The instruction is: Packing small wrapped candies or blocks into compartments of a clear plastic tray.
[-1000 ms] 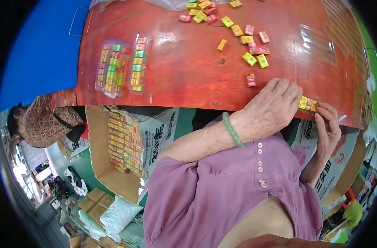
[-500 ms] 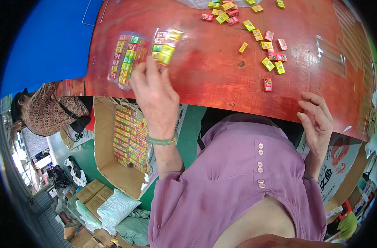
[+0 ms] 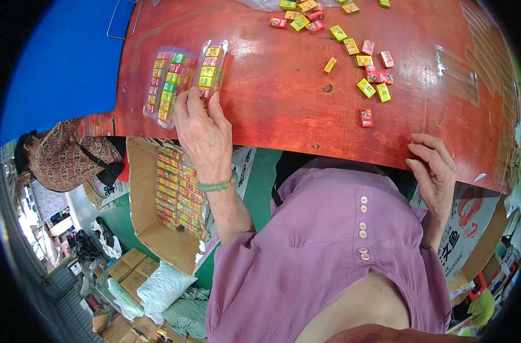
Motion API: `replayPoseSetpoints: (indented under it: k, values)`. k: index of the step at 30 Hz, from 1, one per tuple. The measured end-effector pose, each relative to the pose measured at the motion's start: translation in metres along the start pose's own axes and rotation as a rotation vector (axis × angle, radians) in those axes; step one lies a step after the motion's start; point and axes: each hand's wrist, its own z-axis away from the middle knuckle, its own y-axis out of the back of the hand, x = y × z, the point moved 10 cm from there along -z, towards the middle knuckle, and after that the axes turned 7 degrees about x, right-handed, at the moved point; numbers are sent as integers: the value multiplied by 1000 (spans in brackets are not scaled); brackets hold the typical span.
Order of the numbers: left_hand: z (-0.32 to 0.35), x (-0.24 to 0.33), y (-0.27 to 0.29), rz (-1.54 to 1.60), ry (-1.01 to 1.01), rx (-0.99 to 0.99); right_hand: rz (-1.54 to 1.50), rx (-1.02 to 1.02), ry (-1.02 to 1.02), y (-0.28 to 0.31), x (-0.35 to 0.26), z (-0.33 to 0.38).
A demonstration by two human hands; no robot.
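My left hand [image 3: 206, 134], fingers spread, presses the light, slippery clear packet [image 3: 210, 71]; right hand [image 3: 437, 171] rests loosely curled, holding nothing, at the table edge [image 3: 352, 150].

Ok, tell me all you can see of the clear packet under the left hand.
The clear packet is a long, see-through plastic sleeve holding a row of small yellow, red and green boxes. It lies flat on the red table, beside a wider filled packet. The left hand rests its fingers on its near end.
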Motion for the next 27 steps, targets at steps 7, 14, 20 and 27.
replayPoseSetpoints:
  k: [7, 14, 20, 27]
  values:
    - [-2, 21, 17, 14, -15, 102, 19, -19, 31, 2, -2, 0]
    - [2, 127, -5, 535, -222, -82, 12, 24, 105, -2, -12, -19]
    - [2, 181, -18, 665, -332, -165, 202, 107, 267, -8, -31, -62]
    - [10, 205, -38, 629, -474, -247, 412, 4, 307, -45, -23, -81]
